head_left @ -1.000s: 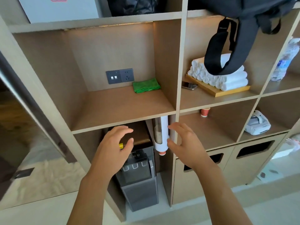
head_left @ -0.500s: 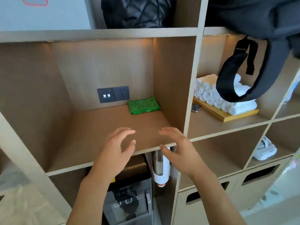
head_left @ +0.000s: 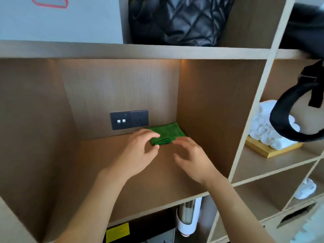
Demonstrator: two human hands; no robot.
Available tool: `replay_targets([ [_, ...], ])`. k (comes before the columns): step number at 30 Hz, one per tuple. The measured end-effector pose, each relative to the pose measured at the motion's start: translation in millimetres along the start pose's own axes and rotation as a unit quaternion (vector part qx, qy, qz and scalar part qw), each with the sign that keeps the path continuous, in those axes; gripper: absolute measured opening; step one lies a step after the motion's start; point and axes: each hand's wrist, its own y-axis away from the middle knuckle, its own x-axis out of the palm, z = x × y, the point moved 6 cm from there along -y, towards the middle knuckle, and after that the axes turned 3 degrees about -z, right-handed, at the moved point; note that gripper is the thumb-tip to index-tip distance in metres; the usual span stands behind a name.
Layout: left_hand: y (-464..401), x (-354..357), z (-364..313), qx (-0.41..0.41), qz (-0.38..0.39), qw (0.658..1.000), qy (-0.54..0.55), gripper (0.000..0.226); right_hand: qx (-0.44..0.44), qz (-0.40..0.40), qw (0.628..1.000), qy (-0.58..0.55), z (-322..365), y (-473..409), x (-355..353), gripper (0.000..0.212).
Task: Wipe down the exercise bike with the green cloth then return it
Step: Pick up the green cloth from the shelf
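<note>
Wooden cubby shelf, both hands inside. Folded green cloth lies far right corner, just right of socket panel. Left hand fingers spread, tips over cloth's near-left edge, nothing held. Right hand open, empty, just near of cloth.

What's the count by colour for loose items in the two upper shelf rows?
Green: 1, folded green cloth
Black: 2, quilted black bag, black strapped backpack
White: 1, stack of rolled white towels
Total: 4
</note>
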Motion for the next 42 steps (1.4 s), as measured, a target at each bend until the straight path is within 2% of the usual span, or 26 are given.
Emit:
replay_targets([
  [4,-27.9,4.0,17.0,0.019,0.012,1.000,-0.017,0.034,0.005,0.008,0.999,0.042,-2.2,-33.1,8.9,0.046],
  [10,-24.7,27.2,66.9,-0.004,0.052,0.996,-0.072,0.039,0.048,0.043,0.994,0.088,-12.4,-77.2,34.5,0.053],
  [13,-22.6,37.2,81.4,-0.022,0.041,0.998,-0.049,0.044,0.069,0.060,0.989,0.120,-22.8,-103.0,46.0,0.057],
  [21,-31.8,42.9,88.1,-0.003,0.035,0.998,-0.054,0.043,0.105,0.092,0.970,0.198,-54.2,-145.3,76.8,0.060],
  [24,-32.6,44.6,93.3,-0.008,0.037,0.997,-0.068,0.043,0.112,0.126,0.959,0.228,-66.2,-144.0,89.3,0.057],
  [31,-31.1,52.9,103.1,-0.022,0.054,0.995,-0.078,0.044,0.105,0.137,0.954,0.246,-56.2,-135.0,91.5,0.057],
  [38,-25.8,66.3,96.1,-0.019,0.063,0.995,-0.075,0.056,0.048,0.169,0.948,0.267,-18.3,-78.0,84.9,0.055],
  [42,-20.4,78.9,86.2,-0.019,0.096,0.992,-0.074,0.059,0.021,0.174,0.950,0.259,-9.8,-58.7,74.2,0.042],
])
